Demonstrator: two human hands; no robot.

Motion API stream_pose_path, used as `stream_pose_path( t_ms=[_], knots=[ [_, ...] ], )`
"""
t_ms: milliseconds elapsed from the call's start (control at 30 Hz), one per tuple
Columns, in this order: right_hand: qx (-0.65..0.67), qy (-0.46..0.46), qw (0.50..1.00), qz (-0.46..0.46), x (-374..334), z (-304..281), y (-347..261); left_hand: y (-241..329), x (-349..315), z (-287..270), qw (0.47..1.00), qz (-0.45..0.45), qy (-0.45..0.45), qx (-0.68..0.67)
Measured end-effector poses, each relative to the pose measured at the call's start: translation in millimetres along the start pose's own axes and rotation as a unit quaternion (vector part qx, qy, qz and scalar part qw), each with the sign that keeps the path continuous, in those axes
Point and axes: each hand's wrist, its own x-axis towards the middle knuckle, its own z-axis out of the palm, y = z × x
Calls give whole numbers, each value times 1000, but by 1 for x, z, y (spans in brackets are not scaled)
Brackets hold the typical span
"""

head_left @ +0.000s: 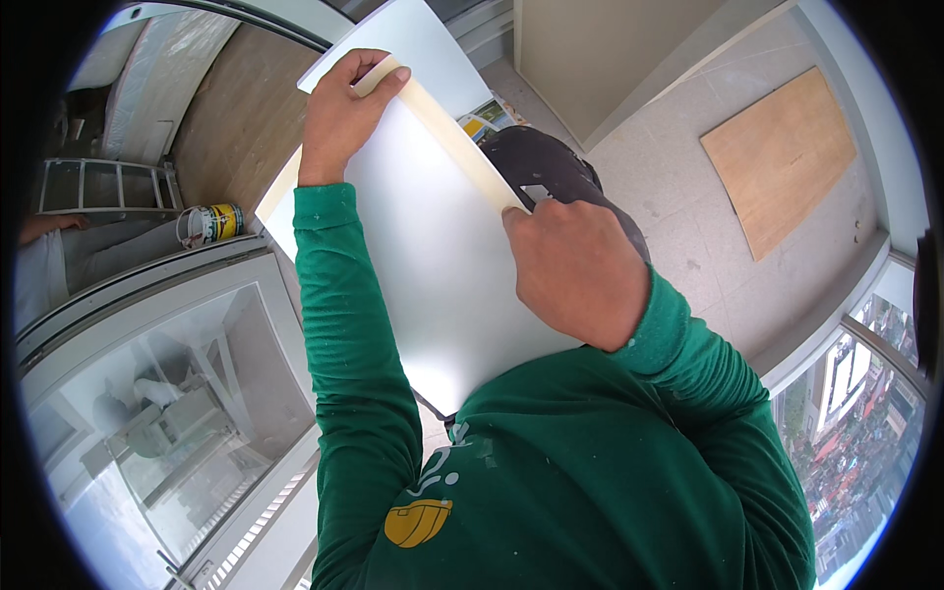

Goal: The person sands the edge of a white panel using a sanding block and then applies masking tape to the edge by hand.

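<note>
A white, smooth panel (423,236) lies across my lap, tilted away from me. Along its right edge runs a cream strip that looks like masking tape (447,138). At the far end my left hand (349,113) is closed on this strip, thumb on top, and the strip curls up between thumb and fingers. My right hand (580,261) is closed at the strip's near end, with a fingertip against it; the other fingers fold under, partly hidden. A second cream band (280,187) shows at the panel's left side, beyond my left forearm.
Another white board (433,49) lies behind the panel. At left are a paint bucket (211,224), a metal ladder (108,182) and a person's arm (54,226). A plywood sheet (782,162) lies on the floor at right, near a beige door panel (610,59). Glass windows stand both sides.
</note>
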Motion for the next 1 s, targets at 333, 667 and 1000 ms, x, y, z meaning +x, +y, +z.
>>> stream_pose_path(
  t_ms=[333,667,1000],
  knots=[
    [5,-11,1000,7,3,-1,0,-1,-1,1,1000,21,3,13],
    [35,-46,998,23,5,-4,-2,-11,-3,5,985,102,71,118],
    [2,-9,1000,1,6,-1,0,-6,-12,8,972,147,97,154]
  ],
)
